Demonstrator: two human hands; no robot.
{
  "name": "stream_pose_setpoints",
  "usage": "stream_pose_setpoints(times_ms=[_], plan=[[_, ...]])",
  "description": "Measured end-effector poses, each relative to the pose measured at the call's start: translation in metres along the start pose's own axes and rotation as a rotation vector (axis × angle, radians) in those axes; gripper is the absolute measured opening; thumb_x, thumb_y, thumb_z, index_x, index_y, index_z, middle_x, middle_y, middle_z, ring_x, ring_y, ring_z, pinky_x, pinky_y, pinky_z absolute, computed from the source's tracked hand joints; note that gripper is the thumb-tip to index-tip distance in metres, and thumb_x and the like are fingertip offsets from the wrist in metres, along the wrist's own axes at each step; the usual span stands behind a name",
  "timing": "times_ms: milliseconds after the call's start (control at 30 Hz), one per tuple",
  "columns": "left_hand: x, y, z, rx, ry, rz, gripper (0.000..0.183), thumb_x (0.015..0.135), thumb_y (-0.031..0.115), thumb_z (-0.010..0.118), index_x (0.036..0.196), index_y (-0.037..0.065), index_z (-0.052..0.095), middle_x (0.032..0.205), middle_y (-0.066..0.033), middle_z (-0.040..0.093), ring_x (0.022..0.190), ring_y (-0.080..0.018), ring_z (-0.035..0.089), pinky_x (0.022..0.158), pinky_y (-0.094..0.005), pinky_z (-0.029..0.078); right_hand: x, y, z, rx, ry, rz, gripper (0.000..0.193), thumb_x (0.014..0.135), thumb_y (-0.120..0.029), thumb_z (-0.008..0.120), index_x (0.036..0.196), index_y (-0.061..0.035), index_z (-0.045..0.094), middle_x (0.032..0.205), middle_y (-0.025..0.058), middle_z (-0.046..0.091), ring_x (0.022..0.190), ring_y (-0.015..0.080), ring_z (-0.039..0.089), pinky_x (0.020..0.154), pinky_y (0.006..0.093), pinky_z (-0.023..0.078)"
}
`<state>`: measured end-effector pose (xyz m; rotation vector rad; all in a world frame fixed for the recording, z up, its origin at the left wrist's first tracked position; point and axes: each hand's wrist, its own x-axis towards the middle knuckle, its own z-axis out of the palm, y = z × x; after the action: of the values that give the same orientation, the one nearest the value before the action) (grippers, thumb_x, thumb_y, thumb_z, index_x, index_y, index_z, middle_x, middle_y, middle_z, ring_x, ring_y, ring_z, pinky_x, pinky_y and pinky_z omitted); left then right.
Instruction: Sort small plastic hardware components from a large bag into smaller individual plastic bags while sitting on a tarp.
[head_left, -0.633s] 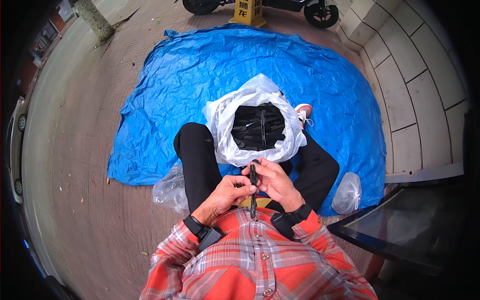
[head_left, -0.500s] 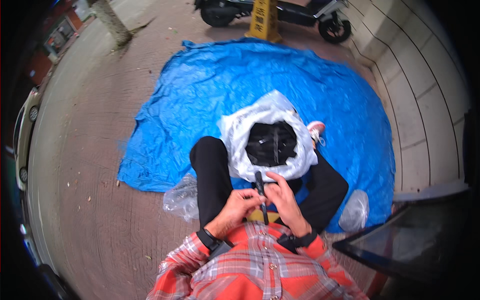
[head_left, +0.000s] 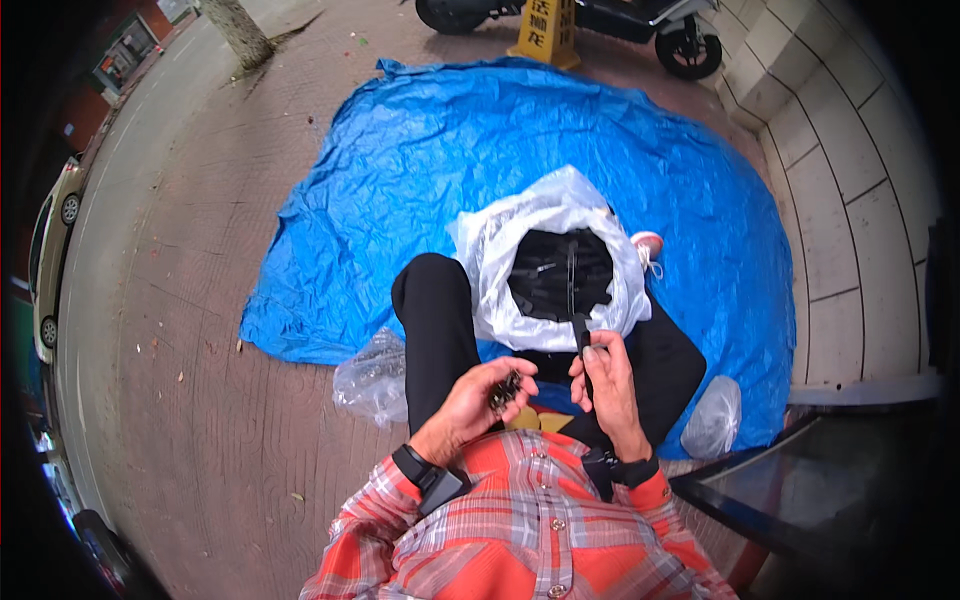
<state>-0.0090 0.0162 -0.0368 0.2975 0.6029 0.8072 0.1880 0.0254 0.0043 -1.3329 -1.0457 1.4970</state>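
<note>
My left hand (head_left: 468,402) is cupped, fingers curled around a cluster of small dark, shiny pieces (head_left: 506,388) too small to name. A narrow black strip (head_left: 583,338) is pinched in my right hand (head_left: 612,388), its far end pointing up at the near rim of a white plastic bag (head_left: 490,270). The bag stands between my crossed legs with its mouth rolled wide. Inside lie several black strip-like items (head_left: 545,275). Between my hands there is a gap, and part of the strip is hidden by my right fingers.
I sit on a blue tarp (head_left: 420,150). A clear plastic bag (head_left: 372,378) lies by my left knee, another clear bag (head_left: 712,420) at the right. A dark-framed panel (head_left: 790,480) stands lower right, near the tiled wall (head_left: 840,230). A yellow sign (head_left: 545,35) and scooter (head_left: 688,50) are beyond.
My hands have moved apart from where they met on a black item. Small dark pieces now show in my left hand. My right hand has shifted right and up toward the bag with a strip.
</note>
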Motion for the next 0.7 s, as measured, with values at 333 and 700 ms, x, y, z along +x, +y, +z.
stream_pose_setpoints(times_ms=[333, 700], plan=[[-0.004, 0.002, -0.007, -0.351, 0.005, -0.077, 0.02, 0.09, 0.019, 0.049, 0.093, 0.0, 0.054, 0.088, -0.0127, 0.058, 0.073, -0.0182, 0.058, 0.048, -0.0216, 0.046, -0.015, 0.007, 0.017, 0.042, -0.151, 0.156, 0.018, 0.09, -0.01, 0.047, 0.105, 0.0002, 0.046, 0.073, 0.0054, 0.055, 0.05, 0.0052, 0.048, 0.041, 0.0163, 0.036], [0.0, -0.02, -0.004, -0.948, 0.107, -0.062, 0.022, 0.091, 0.02, 0.047, 0.104, 0.006, 0.057, 0.105, -0.014, 0.057, 0.097, -0.0232, 0.054, 0.082, -0.0364, 0.047, -0.017, 0.011, 0.026, 0.057, -0.039, 0.089, 0.019, 0.087, -0.004, 0.051, 0.104, 0.0003, 0.046, 0.075, 0.0037, 0.055, 0.056, 0.004, 0.048, 0.047, 0.0175, 0.038]])
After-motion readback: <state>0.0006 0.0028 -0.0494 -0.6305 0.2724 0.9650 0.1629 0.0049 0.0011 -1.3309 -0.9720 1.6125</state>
